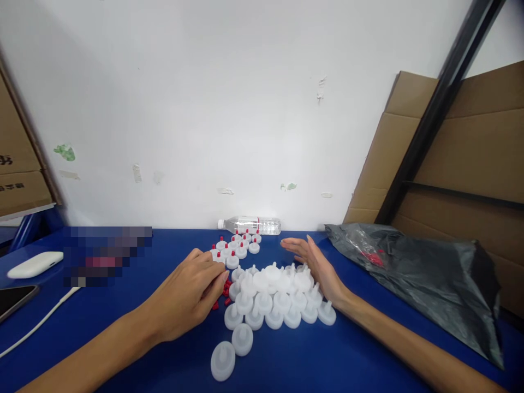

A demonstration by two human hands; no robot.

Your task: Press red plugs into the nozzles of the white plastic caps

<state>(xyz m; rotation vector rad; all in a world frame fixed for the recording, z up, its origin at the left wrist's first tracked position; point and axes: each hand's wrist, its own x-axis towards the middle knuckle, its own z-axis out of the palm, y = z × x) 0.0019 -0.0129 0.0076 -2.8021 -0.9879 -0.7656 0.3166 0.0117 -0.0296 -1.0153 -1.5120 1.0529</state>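
My right hand (321, 267) is open, its fingers stretched out along the right and far side of a heap of translucent white nozzle caps (282, 301). My left hand (190, 292) is closed, with fingers curled and thumb drawn in; whatever its fingertips hold, if anything, is hidden. Small red tips (227, 289) lie beside the left thumb, between that hand and the heap. Behind them stands a group of white nozzle caps fitted with red tips (232, 261), partly covered by my left hand. Two loose white nozzle caps (223, 361) lie nearer to me on the blue table.
A clear water bottle (251, 225) lies along the wall. On the right, a dark plastic bag (429, 284) holds a clear bag with red pieces. A white oval device (36, 265), a phone (16, 299) and a white cable (45, 322) lie on the left.
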